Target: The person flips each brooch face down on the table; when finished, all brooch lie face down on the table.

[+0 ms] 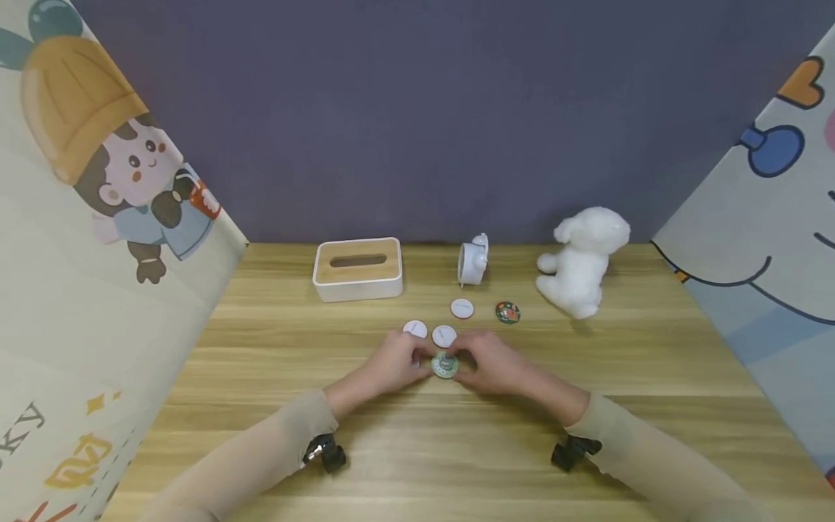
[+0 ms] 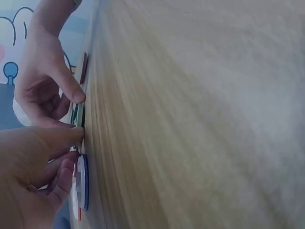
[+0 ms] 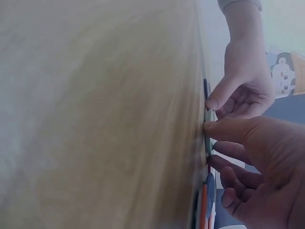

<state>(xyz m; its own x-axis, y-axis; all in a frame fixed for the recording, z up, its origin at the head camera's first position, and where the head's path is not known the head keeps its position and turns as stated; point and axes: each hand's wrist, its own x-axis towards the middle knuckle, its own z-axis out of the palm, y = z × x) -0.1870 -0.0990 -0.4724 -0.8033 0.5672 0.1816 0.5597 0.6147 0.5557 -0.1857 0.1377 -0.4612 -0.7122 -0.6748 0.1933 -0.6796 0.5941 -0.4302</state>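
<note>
A green round badge (image 1: 445,365) with a pale pattern lies between both hands on the wooden table. My left hand (image 1: 399,359) pinches its left edge with curled fingers and thumb. From the right, my right hand (image 1: 491,362) grips the opposite edge between thumb and fingers. Just beyond it are two white round badges, one at left (image 1: 414,329) and one in the middle (image 1: 444,336). In the left wrist view, a blue-edged disc (image 2: 84,181) stands out beside the left fingers. The right wrist view shows the green badge's thin edge (image 3: 208,139) at the right thumb.
Farther back lie another white badge (image 1: 462,308) and a dark patterned badge (image 1: 507,312). A tissue box (image 1: 358,270), a white alarm clock (image 1: 472,261) and a white plush toy (image 1: 580,264) stand near the dark back panel (image 1: 417,123). Printed panels flank the table (image 1: 274,348).
</note>
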